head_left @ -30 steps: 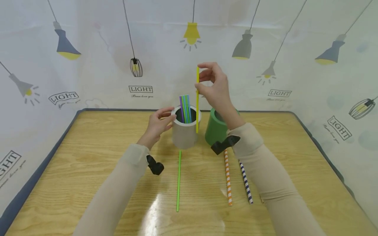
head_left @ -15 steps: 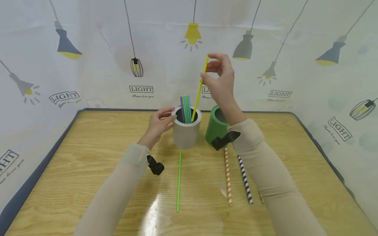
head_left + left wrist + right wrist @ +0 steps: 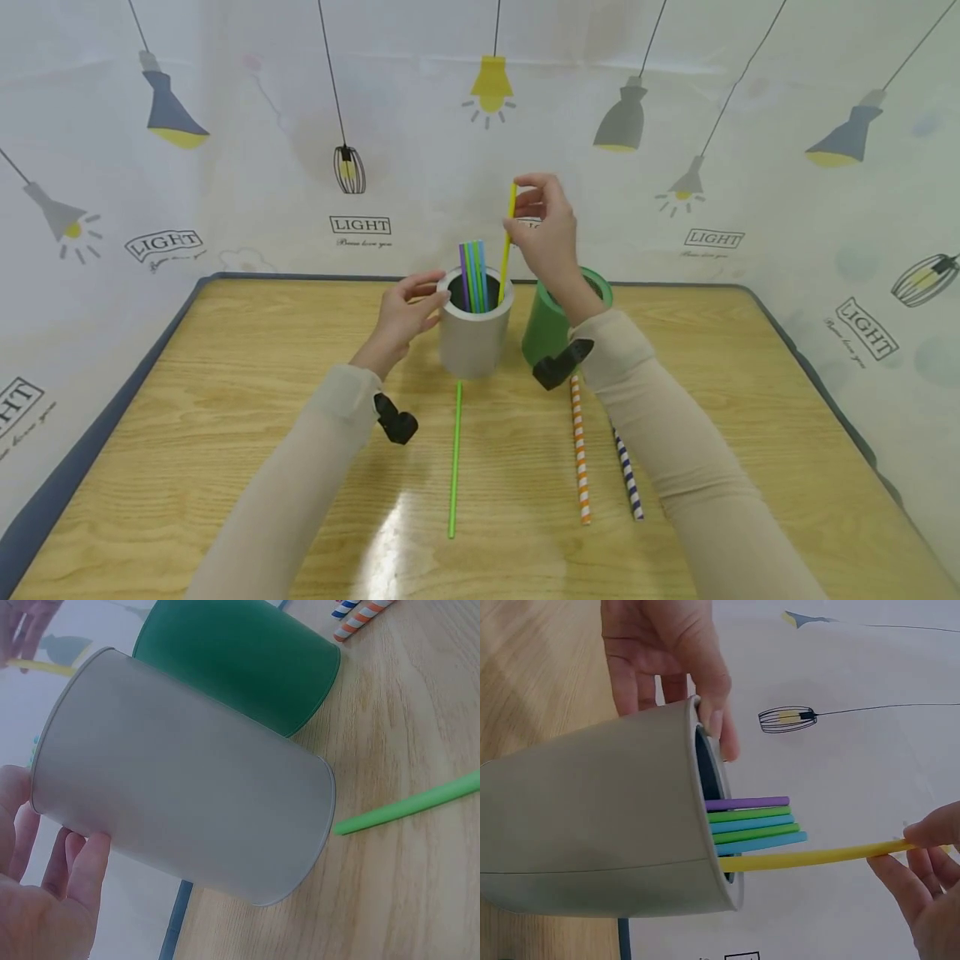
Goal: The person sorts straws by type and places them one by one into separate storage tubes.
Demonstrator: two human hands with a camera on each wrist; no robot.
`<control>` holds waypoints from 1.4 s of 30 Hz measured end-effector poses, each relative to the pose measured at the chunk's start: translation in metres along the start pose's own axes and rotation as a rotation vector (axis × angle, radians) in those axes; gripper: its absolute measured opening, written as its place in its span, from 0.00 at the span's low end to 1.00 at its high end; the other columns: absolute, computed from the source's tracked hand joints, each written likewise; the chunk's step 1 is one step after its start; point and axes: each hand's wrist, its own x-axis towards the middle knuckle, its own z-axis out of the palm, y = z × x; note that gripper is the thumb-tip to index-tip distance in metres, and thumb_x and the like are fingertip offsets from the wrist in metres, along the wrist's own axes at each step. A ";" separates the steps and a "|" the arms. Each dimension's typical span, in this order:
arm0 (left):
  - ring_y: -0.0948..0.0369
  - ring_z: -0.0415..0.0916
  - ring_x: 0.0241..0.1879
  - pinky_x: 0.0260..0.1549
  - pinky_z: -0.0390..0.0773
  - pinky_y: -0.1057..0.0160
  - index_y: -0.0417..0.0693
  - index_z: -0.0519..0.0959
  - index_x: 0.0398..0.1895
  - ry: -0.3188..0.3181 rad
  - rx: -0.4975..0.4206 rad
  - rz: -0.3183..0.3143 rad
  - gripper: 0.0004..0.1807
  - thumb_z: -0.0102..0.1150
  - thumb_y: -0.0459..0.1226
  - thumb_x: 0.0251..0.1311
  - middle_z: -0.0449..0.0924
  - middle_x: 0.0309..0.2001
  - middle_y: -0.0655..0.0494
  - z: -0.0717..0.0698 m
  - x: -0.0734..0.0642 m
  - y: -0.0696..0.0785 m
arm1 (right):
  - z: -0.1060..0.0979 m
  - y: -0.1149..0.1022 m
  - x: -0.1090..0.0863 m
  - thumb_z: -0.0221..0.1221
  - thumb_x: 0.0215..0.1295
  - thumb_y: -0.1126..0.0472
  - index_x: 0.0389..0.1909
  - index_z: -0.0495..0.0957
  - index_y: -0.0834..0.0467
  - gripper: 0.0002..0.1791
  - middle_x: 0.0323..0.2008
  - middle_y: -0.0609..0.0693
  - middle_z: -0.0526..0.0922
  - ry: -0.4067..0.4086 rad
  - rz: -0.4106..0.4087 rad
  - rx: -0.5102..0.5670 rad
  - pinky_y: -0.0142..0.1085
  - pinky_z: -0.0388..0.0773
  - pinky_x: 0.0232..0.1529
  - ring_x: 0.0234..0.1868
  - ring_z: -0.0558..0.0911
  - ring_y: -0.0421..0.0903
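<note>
Head view: yellow straw (image 3: 505, 267), lower tip hidden

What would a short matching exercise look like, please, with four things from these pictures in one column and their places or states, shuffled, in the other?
Column one
1. yellow straw
2. left hand
3. orange-striped straw
4. purple straw

Column two
A. lies on the table
B. stands in the grey container, touched by neither hand
C. is pinched by the right hand, its lower end at the grey container's mouth
D. holds the grey container at its rim

Right pairs: 1-C, 2-D, 3-A, 4-B
</note>
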 end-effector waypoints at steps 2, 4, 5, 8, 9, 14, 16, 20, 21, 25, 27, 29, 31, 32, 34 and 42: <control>0.54 0.70 0.50 0.45 0.78 0.58 0.51 0.75 0.55 0.000 -0.001 0.001 0.20 0.60 0.35 0.57 0.70 0.51 0.49 0.000 0.000 0.000 | 0.002 0.005 -0.001 0.59 0.54 0.75 0.52 0.68 0.61 0.23 0.39 0.57 0.74 -0.027 0.020 -0.006 0.34 0.81 0.31 0.40 0.77 0.49; 0.54 0.70 0.51 0.45 0.78 0.57 0.51 0.74 0.55 -0.001 0.000 0.001 0.21 0.60 0.35 0.57 0.70 0.51 0.49 0.000 0.000 0.000 | 0.004 0.010 -0.002 0.59 0.54 0.75 0.52 0.68 0.61 0.23 0.38 0.56 0.74 -0.056 0.033 -0.017 0.34 0.82 0.31 0.39 0.77 0.48; 0.54 0.70 0.51 0.45 0.77 0.57 0.51 0.74 0.55 -0.001 0.000 0.001 0.21 0.60 0.35 0.57 0.70 0.51 0.49 0.000 0.000 0.001 | 0.006 0.012 -0.003 0.59 0.54 0.76 0.52 0.68 0.61 0.23 0.37 0.56 0.74 -0.067 0.039 -0.023 0.35 0.82 0.31 0.39 0.77 0.49; 0.54 0.70 0.51 0.45 0.77 0.57 0.51 0.74 0.55 0.001 0.001 -0.002 0.20 0.60 0.36 0.57 0.70 0.51 0.49 0.000 -0.001 0.002 | 0.009 0.018 -0.005 0.59 0.53 0.76 0.51 0.68 0.61 0.23 0.37 0.56 0.74 -0.096 0.057 -0.045 0.34 0.81 0.31 0.39 0.77 0.49; 0.54 0.70 0.51 0.45 0.78 0.57 0.51 0.74 0.55 0.002 0.003 -0.004 0.20 0.60 0.36 0.57 0.70 0.51 0.49 0.000 -0.001 0.002 | 0.009 0.020 -0.006 0.59 0.53 0.76 0.51 0.69 0.61 0.23 0.37 0.56 0.74 -0.107 0.063 -0.054 0.34 0.81 0.32 0.39 0.77 0.49; 0.55 0.70 0.51 0.43 0.79 0.60 0.51 0.74 0.55 0.006 0.006 -0.011 0.20 0.60 0.35 0.58 0.70 0.51 0.49 0.001 -0.002 0.004 | 0.013 0.028 -0.010 0.60 0.52 0.76 0.49 0.69 0.62 0.22 0.36 0.57 0.74 -0.138 0.091 -0.092 0.35 0.80 0.34 0.38 0.77 0.49; 0.55 0.70 0.51 0.43 0.79 0.60 0.51 0.75 0.55 0.006 0.007 -0.012 0.20 0.60 0.35 0.57 0.70 0.51 0.49 0.002 -0.002 0.004 | 0.014 0.030 -0.012 0.60 0.52 0.76 0.48 0.69 0.62 0.21 0.36 0.57 0.74 -0.144 0.107 -0.110 0.35 0.79 0.35 0.38 0.77 0.49; 0.55 0.70 0.51 0.43 0.78 0.60 0.51 0.74 0.55 0.003 0.010 -0.009 0.20 0.60 0.35 0.57 0.70 0.51 0.49 0.003 -0.002 0.003 | 0.015 0.037 -0.015 0.61 0.51 0.75 0.47 0.69 0.63 0.21 0.35 0.58 0.75 -0.154 0.119 -0.149 0.34 0.79 0.37 0.37 0.77 0.49; 0.55 0.70 0.51 0.43 0.78 0.60 0.51 0.74 0.55 0.002 0.012 -0.009 0.20 0.60 0.35 0.58 0.70 0.51 0.49 0.003 -0.002 0.003 | 0.015 0.039 -0.015 0.61 0.51 0.76 0.46 0.69 0.63 0.21 0.35 0.58 0.76 -0.155 0.117 -0.159 0.34 0.79 0.37 0.37 0.78 0.50; 0.55 0.69 0.51 0.43 0.79 0.60 0.51 0.74 0.56 0.001 0.007 -0.006 0.21 0.60 0.35 0.58 0.70 0.51 0.49 0.002 -0.002 0.004 | 0.017 0.043 -0.016 0.62 0.50 0.76 0.45 0.70 0.63 0.21 0.34 0.59 0.77 -0.152 0.104 -0.183 0.35 0.79 0.38 0.36 0.79 0.50; 0.54 0.69 0.51 0.43 0.78 0.60 0.51 0.74 0.56 -0.001 0.001 -0.005 0.21 0.60 0.35 0.58 0.69 0.52 0.48 0.002 -0.002 0.003 | 0.017 0.045 -0.016 0.63 0.50 0.75 0.45 0.70 0.63 0.20 0.34 0.59 0.78 -0.153 0.103 -0.197 0.35 0.79 0.38 0.35 0.79 0.50; 0.54 0.69 0.52 0.44 0.78 0.60 0.50 0.74 0.56 -0.005 -0.004 -0.003 0.21 0.60 0.35 0.58 0.69 0.52 0.48 0.002 -0.002 0.003 | 0.018 0.046 -0.017 0.63 0.50 0.74 0.44 0.71 0.63 0.20 0.33 0.59 0.78 -0.160 0.104 -0.209 0.36 0.80 0.37 0.35 0.79 0.50; 0.54 0.69 0.52 0.43 0.78 0.60 0.50 0.74 0.56 -0.007 -0.001 0.000 0.21 0.60 0.35 0.58 0.69 0.52 0.48 0.001 -0.002 0.003 | 0.019 0.047 -0.017 0.63 0.51 0.73 0.45 0.71 0.63 0.19 0.34 0.58 0.79 -0.169 0.106 -0.226 0.36 0.80 0.37 0.35 0.79 0.49; 0.54 0.69 0.52 0.43 0.78 0.60 0.50 0.74 0.56 -0.008 0.001 0.002 0.21 0.59 0.35 0.58 0.69 0.52 0.48 0.001 -0.002 0.004 | 0.019 0.047 -0.018 0.63 0.51 0.73 0.45 0.71 0.62 0.19 0.34 0.58 0.79 -0.172 0.108 -0.232 0.36 0.80 0.37 0.35 0.79 0.50; 0.54 0.69 0.51 0.43 0.79 0.60 0.50 0.74 0.56 -0.009 0.009 0.006 0.21 0.59 0.35 0.58 0.69 0.52 0.48 0.001 -0.002 0.004 | 0.019 0.047 -0.019 0.63 0.52 0.73 0.45 0.71 0.63 0.19 0.34 0.58 0.79 -0.175 0.109 -0.239 0.36 0.80 0.37 0.35 0.79 0.50; 0.55 0.69 0.51 0.43 0.79 0.60 0.51 0.74 0.56 -0.003 0.022 -0.002 0.20 0.60 0.35 0.58 0.70 0.52 0.49 0.001 -0.003 0.004 | 0.023 0.051 -0.020 0.62 0.52 0.74 0.48 0.72 0.61 0.21 0.32 0.57 0.79 -0.174 0.108 -0.228 0.34 0.80 0.36 0.34 0.80 0.49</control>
